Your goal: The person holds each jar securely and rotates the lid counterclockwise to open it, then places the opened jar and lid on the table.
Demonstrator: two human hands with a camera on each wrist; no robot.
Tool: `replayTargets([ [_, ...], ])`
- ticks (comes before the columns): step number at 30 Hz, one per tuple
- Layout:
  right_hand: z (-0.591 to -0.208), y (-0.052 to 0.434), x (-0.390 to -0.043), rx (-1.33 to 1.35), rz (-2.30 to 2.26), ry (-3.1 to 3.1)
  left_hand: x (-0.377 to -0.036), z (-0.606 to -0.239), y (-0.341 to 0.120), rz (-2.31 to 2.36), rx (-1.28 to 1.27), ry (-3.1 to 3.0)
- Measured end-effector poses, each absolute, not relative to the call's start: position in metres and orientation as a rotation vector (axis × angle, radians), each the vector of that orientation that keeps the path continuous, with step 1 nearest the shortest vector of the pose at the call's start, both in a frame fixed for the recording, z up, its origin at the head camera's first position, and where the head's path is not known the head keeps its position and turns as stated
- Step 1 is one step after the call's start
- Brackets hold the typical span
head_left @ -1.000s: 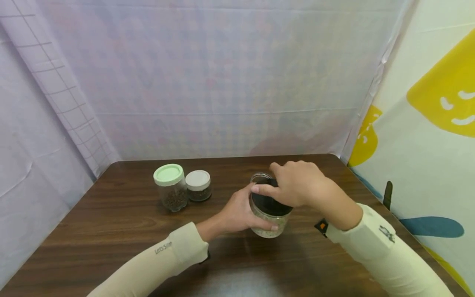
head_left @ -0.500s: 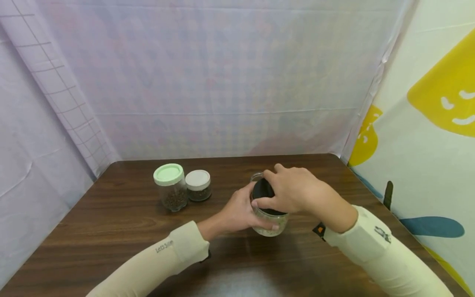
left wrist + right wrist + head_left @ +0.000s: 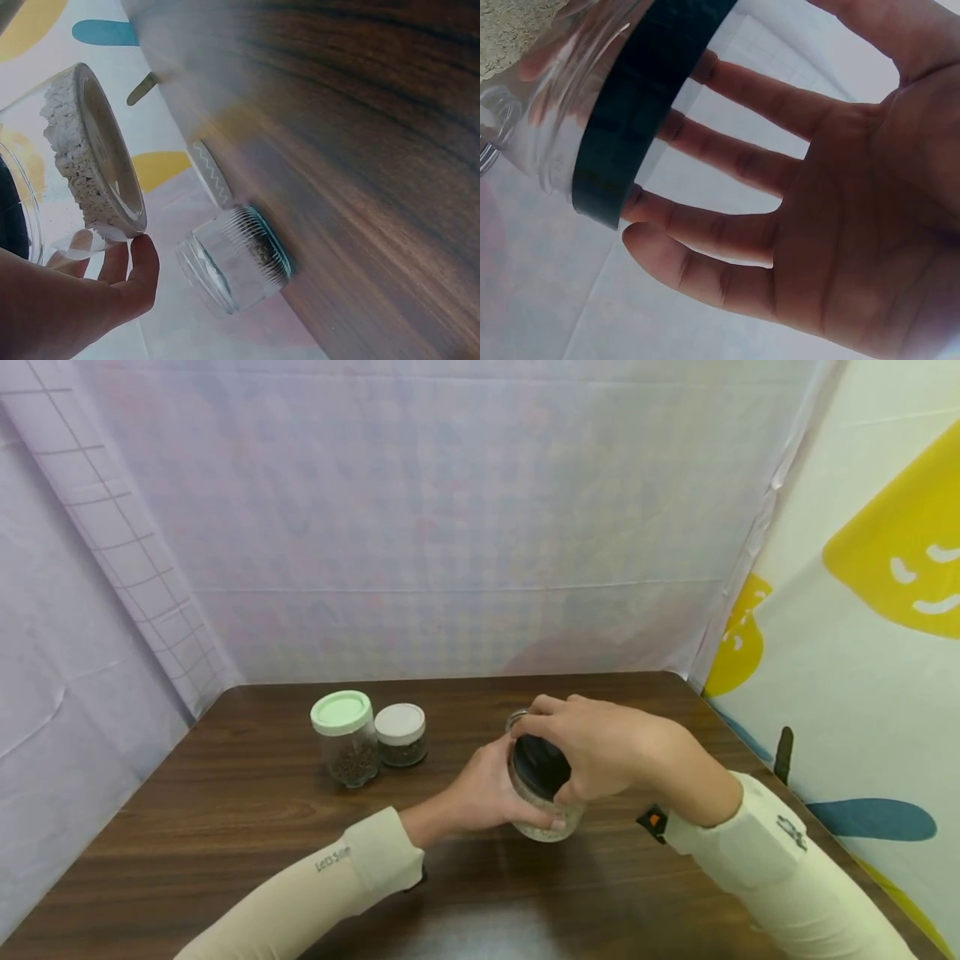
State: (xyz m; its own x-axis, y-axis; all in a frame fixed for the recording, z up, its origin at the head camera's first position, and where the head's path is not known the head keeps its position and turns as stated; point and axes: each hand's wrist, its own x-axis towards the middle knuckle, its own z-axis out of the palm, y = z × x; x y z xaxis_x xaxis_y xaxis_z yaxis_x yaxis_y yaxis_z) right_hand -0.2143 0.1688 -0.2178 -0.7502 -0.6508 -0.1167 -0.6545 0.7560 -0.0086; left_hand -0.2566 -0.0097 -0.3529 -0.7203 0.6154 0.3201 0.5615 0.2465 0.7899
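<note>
Sleeves of cream cloth (image 3: 322, 872) reached forward, and past the cuffs both my hands were on one glass jar (image 3: 75, 146). My left hand (image 3: 480, 789) was wrapped round its wall, thumb on the near side; my right hand (image 3: 611, 743) spanned the black lid (image 3: 542, 766), thumb and fingertips set on the rim while the palm stood off the top. I had the jar above the brown table (image 3: 247, 827), its base off the wood and its lid uppermost, with pale grains (image 3: 517, 34) visible inside. I judged it stiff, smooth and breakable, probably weighted toward the bottom by the filling, and apt to slide in a loose hand. Low round the wall seemed the safest hold, and the lid looked best taken by its rim.

Farther off to the left stood a green-lidded jar (image 3: 350, 756) and, just beside it, a shorter white-lidded jar (image 3: 402, 749), both with dark contents. Behind my grip, partly hidden, stood a ribbed clear jar (image 3: 236, 259). Pale cloth (image 3: 450, 527) hung at the far side.
</note>
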Motion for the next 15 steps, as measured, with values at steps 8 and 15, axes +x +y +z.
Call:
replayTargets([
  [8,-0.2175,0.1689,-0.2133,-1.118,0.014,2.789,-0.2556,-0.3519,-0.0115,1.518,1.13,2.363],
  [15,-0.2163,0.1695,-0.2129,-1.136,-0.017,2.771,-0.2561,-0.3517,-0.0106,1.524,1.142,2.382],
])
